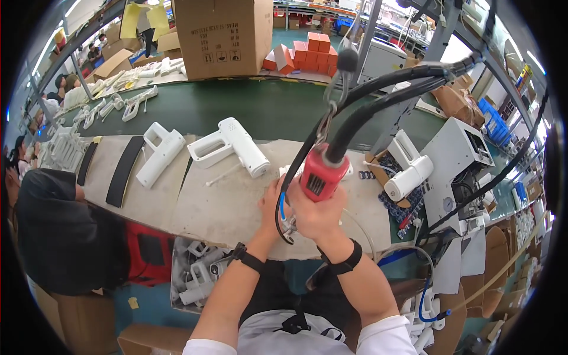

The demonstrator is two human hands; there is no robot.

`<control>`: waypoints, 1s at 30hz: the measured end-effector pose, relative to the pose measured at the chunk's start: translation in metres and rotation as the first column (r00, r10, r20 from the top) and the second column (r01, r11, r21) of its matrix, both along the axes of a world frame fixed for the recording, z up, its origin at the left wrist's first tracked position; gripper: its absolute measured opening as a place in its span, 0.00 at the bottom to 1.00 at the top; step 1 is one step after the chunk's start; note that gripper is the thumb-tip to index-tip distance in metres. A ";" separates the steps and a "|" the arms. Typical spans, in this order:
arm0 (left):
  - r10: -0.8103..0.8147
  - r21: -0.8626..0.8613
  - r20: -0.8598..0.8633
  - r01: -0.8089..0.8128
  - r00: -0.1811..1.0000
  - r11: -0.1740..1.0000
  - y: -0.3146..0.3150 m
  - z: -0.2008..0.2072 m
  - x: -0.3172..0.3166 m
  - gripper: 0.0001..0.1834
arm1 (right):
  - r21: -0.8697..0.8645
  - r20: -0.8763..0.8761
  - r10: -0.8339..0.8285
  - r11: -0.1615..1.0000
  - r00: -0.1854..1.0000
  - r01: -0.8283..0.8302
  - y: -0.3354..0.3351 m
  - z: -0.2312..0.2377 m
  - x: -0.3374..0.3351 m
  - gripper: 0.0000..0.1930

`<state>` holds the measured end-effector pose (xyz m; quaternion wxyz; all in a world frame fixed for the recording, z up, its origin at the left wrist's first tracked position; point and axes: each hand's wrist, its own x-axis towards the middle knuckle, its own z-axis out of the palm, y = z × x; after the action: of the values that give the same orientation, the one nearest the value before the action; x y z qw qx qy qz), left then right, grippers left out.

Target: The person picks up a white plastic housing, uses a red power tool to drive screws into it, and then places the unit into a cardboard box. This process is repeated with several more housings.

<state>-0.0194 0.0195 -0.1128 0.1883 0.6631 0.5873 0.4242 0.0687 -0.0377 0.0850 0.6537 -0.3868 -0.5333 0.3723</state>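
The red power tool (326,173) hung roughly upright over the bench (222,207), in front of the wearer, from a chain (323,127), which presumably bore its weight and left the operator only to steer it. The right hand (321,214) was wrapped round its lower body, a grip apparently meant to keep it in line. The left hand (270,206) was just beside it, near a white piece (286,170) mostly hidden behind the tool; whether it pinched or merely braced anything could not be told, though steadying seemed likely. Thick black cables (387,80) ran overhead, seemingly routed clear of the work. Two white gun-shaped housings (251,155) lay flat to the left, probably so placed for easy reach
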 end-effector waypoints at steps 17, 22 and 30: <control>0.075 -0.234 0.509 0.054 0.858 0.971 -0.088 0.054 -0.062 0.43 | 0.425 0.250 -0.565 0.794 0.786 0.436 -0.021 0.020 0.091 0.19; 0.161 -0.301 0.608 0.038 0.778 0.953 -0.158 0.085 -0.110 0.45 | 0.030 0.528 -0.226 0.968 0.818 0.249 -0.084 -0.079 0.091 0.23; -0.133 -0.213 0.786 0.467 0.604 0.858 -0.160 0.109 -0.114 0.45 | -0.630 -0.195 0.252 0.709 0.948 -0.317 -0.129 -0.102 0.127 0.24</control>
<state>-0.1330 -0.1407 -0.0034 0.6131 0.4671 0.4070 0.4902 0.1959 -0.1666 -0.0172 0.4361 -0.4856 -0.3911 0.6489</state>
